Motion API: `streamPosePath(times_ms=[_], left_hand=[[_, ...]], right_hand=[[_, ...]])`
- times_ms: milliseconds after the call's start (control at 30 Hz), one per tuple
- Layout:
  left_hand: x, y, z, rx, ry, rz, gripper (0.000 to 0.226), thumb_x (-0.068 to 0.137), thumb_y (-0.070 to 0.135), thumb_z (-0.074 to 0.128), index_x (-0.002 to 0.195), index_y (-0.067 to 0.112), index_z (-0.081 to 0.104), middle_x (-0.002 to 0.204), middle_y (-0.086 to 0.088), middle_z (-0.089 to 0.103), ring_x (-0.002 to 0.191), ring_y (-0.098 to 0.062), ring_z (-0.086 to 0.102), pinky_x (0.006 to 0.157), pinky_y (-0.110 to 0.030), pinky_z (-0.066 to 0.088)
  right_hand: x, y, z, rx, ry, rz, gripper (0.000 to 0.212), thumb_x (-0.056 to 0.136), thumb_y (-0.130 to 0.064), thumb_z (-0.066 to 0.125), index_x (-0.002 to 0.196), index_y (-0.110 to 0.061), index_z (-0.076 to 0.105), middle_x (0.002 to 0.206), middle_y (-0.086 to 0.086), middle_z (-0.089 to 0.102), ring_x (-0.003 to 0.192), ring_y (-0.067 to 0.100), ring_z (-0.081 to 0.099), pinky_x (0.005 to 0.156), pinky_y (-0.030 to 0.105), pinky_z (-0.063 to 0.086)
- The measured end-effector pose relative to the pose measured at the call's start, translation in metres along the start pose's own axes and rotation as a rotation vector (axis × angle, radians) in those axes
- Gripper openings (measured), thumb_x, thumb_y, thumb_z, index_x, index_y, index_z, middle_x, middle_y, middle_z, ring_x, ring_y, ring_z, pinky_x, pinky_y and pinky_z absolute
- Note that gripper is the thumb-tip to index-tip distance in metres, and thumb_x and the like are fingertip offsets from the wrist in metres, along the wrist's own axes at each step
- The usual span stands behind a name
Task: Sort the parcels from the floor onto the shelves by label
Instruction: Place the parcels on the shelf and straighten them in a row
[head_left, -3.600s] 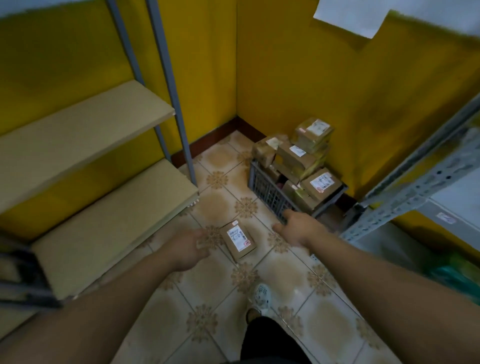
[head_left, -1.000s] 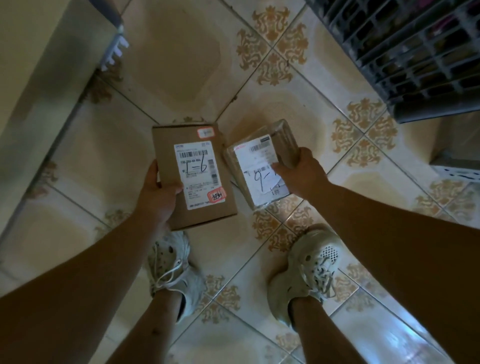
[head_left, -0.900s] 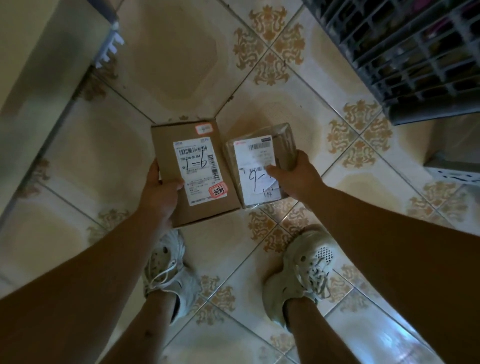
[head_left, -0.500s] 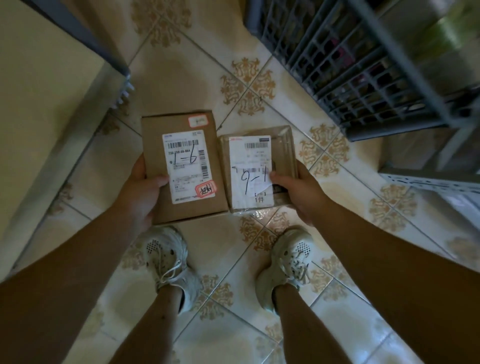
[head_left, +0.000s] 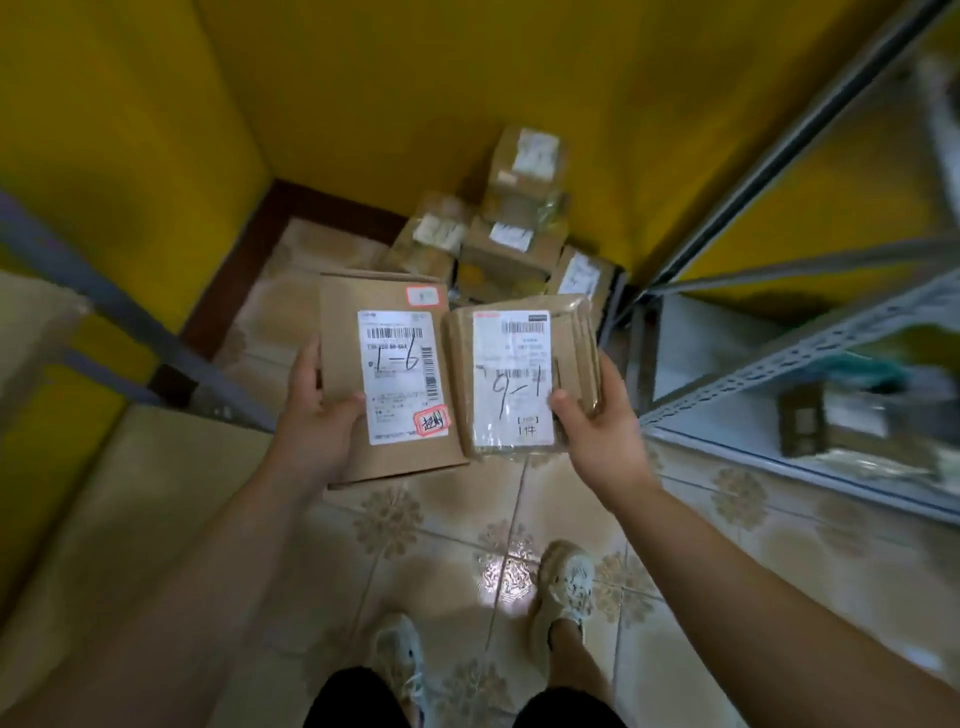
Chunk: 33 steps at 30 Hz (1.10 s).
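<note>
**Cardboard pair in hand: 1-6 left, 9-1 right**

Left hand (head_left: 317, 415) grips a flat brown cardboard box (head_left: 343, 332) by its left edge, thumb on the top face beside the white label, handwritten "1-6". Right hand (head_left: 597, 431) grips a tape-wrapped brown parcel (head_left: 514, 364) by its right edge, thumb on the label, handwritten "9-1". Both are held label-up above the patterned tile floor (head_left: 441, 525), side by side, touching or nearly so.

Step, as judged: codes read, shelving next.
- Keep the labels up until each destination is confirmed.
- The codes differ, so expect two separate spots; place one parcel at a time and keep a firm hold on the other.
- The beige board shelf (head_left: 156, 493) lies nearest the left hand and the grey perforated metal rack (head_left: 753, 374) nearest the right.
- No shelf markings are legible, so which code goes where cannot be told.

Counts:
- Held parcels: 2, one per hand.
- Corner heap of brown parcels (head_left: 511, 244): 4 white labels visible; total cannot be told.
- Shelving units: 2.
- Blurred package on the rack (head_left: 826, 423): 1.
- Pale shoes (head_left: 566, 587): 2.
</note>
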<state>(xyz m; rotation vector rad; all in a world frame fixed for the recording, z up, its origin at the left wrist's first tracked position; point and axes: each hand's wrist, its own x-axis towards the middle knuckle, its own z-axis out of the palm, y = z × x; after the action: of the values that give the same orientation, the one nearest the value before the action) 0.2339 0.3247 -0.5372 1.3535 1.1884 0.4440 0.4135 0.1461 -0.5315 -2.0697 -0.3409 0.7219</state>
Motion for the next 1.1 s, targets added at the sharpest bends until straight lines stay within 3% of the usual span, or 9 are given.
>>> streamPosePath(times_ms=[100,233,267,333,433,567,667,800,1100], left_hand=[[-0.034,0.054,-0.009,0.053,-0.062,0.110,0.072,0.096,0.006,0.053,0.149,0.042,0.022,0.127,0.015,0.046,0.111,-0.007,0.048,0.086,-0.027,0.041],[-0.078,0.113,-0.005,0.082,-0.186,0.228,0.060,0.096,0.007,0.055,0.144,0.037,0.036,0.134,0.004,0.053,0.119,-0.019,0.056,0.100,-0.044,0.048],[-0.090,0.127,0.001,0.103,-0.215,0.269,0.059,0.096,0.007,0.056,0.144,0.035,0.037,0.135,0.003,0.051,0.122,-0.019,0.054,0.102,-0.040,0.047],[-0.116,0.151,0.014,0.131,-0.254,0.339,0.059,0.097,0.008,0.055,0.144,0.037,0.034,0.132,0.006,0.049,0.123,-0.016,0.050,0.096,-0.028,0.045],[-0.160,0.179,0.044,0.094,-0.326,0.405,0.066,0.096,0.009,0.055,0.143,0.049,0.030,0.132,0.009,0.050,0.123,-0.021,0.052,0.098,-0.044,0.047],[-0.233,0.207,0.105,0.059,-0.456,0.472,0.064,0.098,0.010,0.052,0.148,0.042,0.028,0.132,0.007,0.050,0.116,-0.019,0.052,0.086,-0.039,0.049],[-0.298,0.218,0.159,0.070,-0.515,0.557,0.066,0.097,0.012,0.055,0.148,0.042,0.028,0.125,0.008,0.048,0.110,-0.017,0.051,0.081,-0.035,0.048],[-0.379,0.219,0.228,0.038,-0.621,0.601,0.065,0.096,0.012,0.059,0.147,0.042,0.031,0.129,0.006,0.050,0.115,-0.020,0.054,0.093,-0.043,0.052],[-0.487,0.217,0.344,0.063,-0.853,0.632,0.064,0.096,0.011,0.057,0.149,0.037,0.032,0.125,0.000,0.055,0.104,-0.019,0.060,0.066,-0.026,0.052]], right_hand=[[-0.056,-0.040,-0.039,0.012,0.112,0.008,0.071,0.094,-0.044,0.058,0.151,-0.049,0.016,0.126,-0.016,0.050,0.115,0.017,0.058,0.100,0.045,0.050],[-0.125,-0.072,-0.100,-0.005,0.197,-0.046,0.080,0.095,-0.039,0.060,0.154,-0.046,0.006,0.110,-0.029,0.046,0.100,0.004,0.053,0.094,0.032,0.043],[-0.140,-0.077,-0.116,-0.004,0.218,-0.058,0.083,0.095,-0.038,0.061,0.154,-0.046,0.004,0.111,-0.029,0.043,0.101,0.003,0.051,0.091,0.031,0.041],[-0.169,-0.082,-0.146,0.017,0.264,-0.062,0.084,0.096,-0.036,0.060,0.153,-0.049,0.000,0.119,-0.021,0.039,0.098,0.004,0.051,0.086,0.029,0.044],[-0.209,-0.080,-0.193,0.073,0.366,-0.077,0.084,0.097,-0.031,0.060,0.152,-0.050,0.000,0.129,-0.014,0.043,0.092,0.003,0.055,0.080,0.030,0.053],[-0.263,-0.057,-0.271,0.089,0.527,-0.058,0.082,0.096,-0.034,0.060,0.154,-0.047,0.003,0.150,-0.001,0.040,0.114,0.018,0.051,0.097,0.047,0.051],[-0.312,-0.026,-0.338,0.110,0.628,-0.030,0.080,0.097,-0.034,0.058,0.155,-0.045,0.004,0.147,0.002,0.043,0.116,0.022,0.051,0.100,0.050,0.049],[-0.374,0.027,-0.414,0.152,0.777,-0.013,0.074,0.096,-0.037,0.059,0.154,-0.045,0.014,0.143,0.001,0.047,0.117,0.022,0.051,0.101,0.049,0.048],[-0.443,0.122,-0.516,0.371,1.006,0.045,0.069,0.094,-0.036,0.064,0.149,-0.050,0.024,0.128,-0.012,0.053,0.115,0.023,0.059,0.097,0.052,0.051]])
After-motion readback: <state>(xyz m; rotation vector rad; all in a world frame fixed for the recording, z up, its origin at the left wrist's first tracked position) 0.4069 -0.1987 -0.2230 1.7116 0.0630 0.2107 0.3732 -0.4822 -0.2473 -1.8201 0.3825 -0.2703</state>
